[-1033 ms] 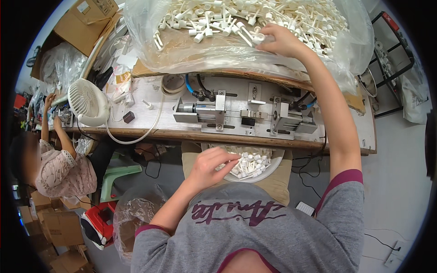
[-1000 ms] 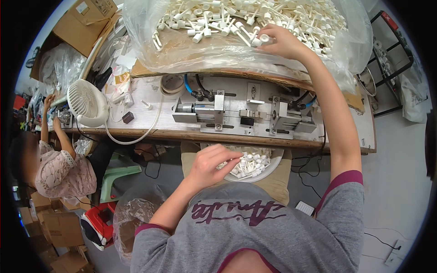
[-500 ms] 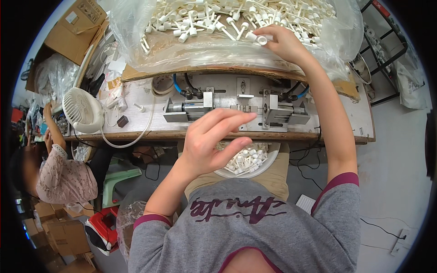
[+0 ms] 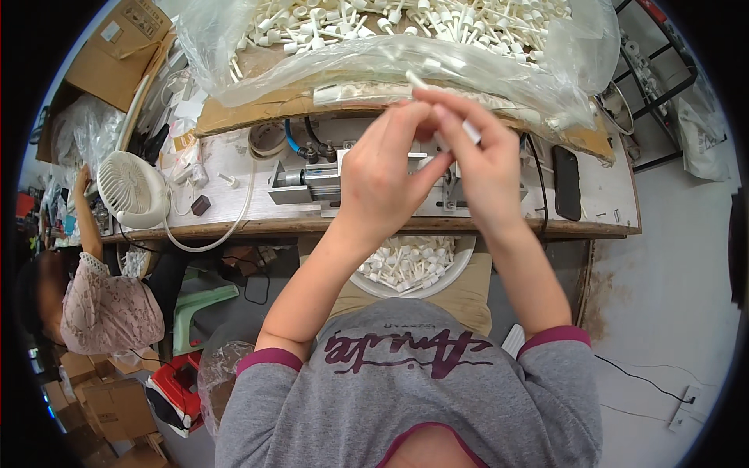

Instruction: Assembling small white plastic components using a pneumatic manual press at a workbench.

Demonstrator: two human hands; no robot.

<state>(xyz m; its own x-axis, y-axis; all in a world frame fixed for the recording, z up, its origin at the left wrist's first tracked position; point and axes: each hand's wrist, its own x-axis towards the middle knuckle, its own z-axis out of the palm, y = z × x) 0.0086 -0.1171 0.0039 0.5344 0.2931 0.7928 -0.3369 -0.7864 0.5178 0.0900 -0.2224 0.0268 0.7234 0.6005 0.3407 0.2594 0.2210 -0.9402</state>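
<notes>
My right hand [image 4: 490, 175] is closed on white plastic parts; a white cap [image 4: 471, 131] shows between its fingers and a thin white piece [image 4: 417, 79] sticks out past the fingertips. My left hand [image 4: 384, 171] meets it, fingers bent and fingertips against the right hand's; what they pinch is hidden. Both hands are above a metal fixture [image 4: 306, 186] with air cylinders, partly covered by them. Behind lies a heap of white capped stems [image 4: 460, 23] on clear plastic sheeting [image 4: 265, 78]. More such parts [image 4: 413, 261] fill a bowl [image 4: 468, 264] on my lap.
On the bench [image 4: 234, 214] stand a white fan [image 4: 134, 187], a tape roll [image 4: 268, 140], a loose white part [image 4: 228, 179] and a black phone [image 4: 567, 183]. A cardboard edge [image 4: 250, 115] borders the heap. Another person [image 4: 113, 300] sits at left; a black rack [image 4: 663, 101] stands at right.
My right hand has come back from the heap toward me, carrying white parts. My left hand has moved up and right to meet it. The plastic sheeting's front edge has shifted.
</notes>
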